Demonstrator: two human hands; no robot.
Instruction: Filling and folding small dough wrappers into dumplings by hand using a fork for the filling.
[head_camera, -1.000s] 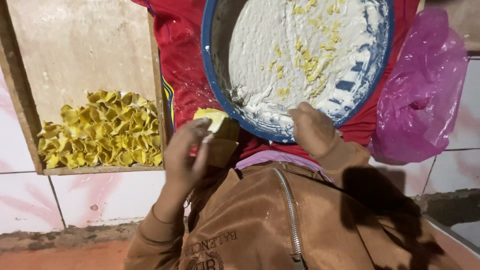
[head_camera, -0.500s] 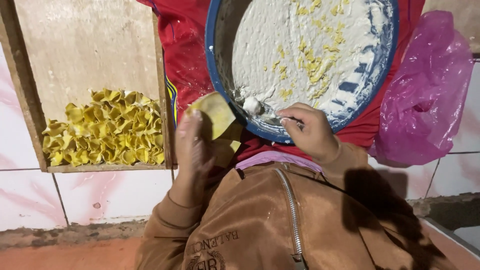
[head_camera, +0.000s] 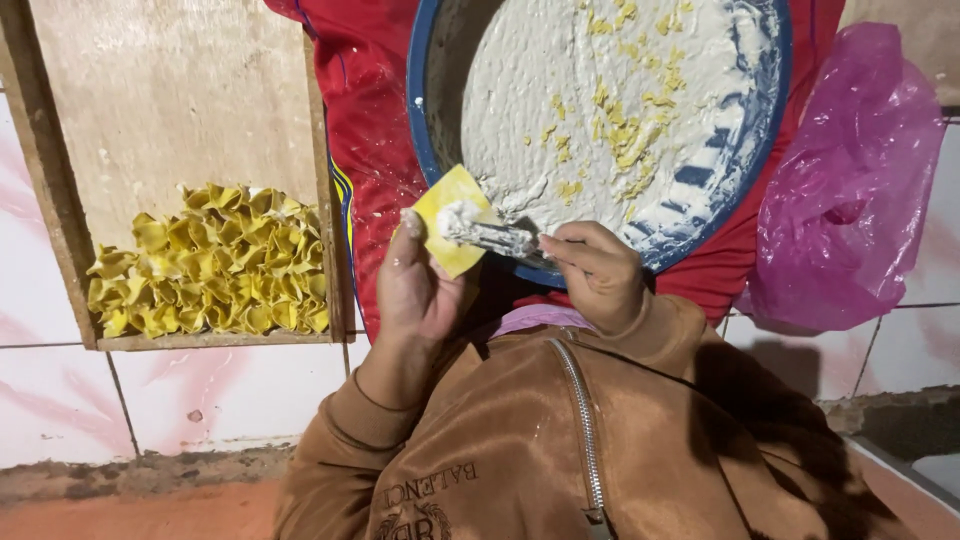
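My left hand (head_camera: 415, 290) holds a square yellow dough wrapper (head_camera: 450, 215) flat on its fingers. My right hand (head_camera: 597, 272) grips a thin metal utensil (head_camera: 500, 238) whose tip presses a dab of white filling onto the wrapper. Just beyond both hands stands a wide blue-rimmed bowl (head_camera: 425, 150) of white paste filling with yellow crumbs on top. Brown jacket sleeves cover both my arms.
A wooden tray (head_camera: 180, 110) on the left holds several folded yellow dumplings (head_camera: 215, 265) at its near end. The bowl rests on a red cloth (head_camera: 365, 130). A pink plastic bag (head_camera: 850, 190) lies at the right. Under everything is a white tiled floor (head_camera: 190, 390).
My right hand dipped the utensil into the bowl, then carried filling left onto the wrapper. My left hand turned the wrapper up and open toward it.
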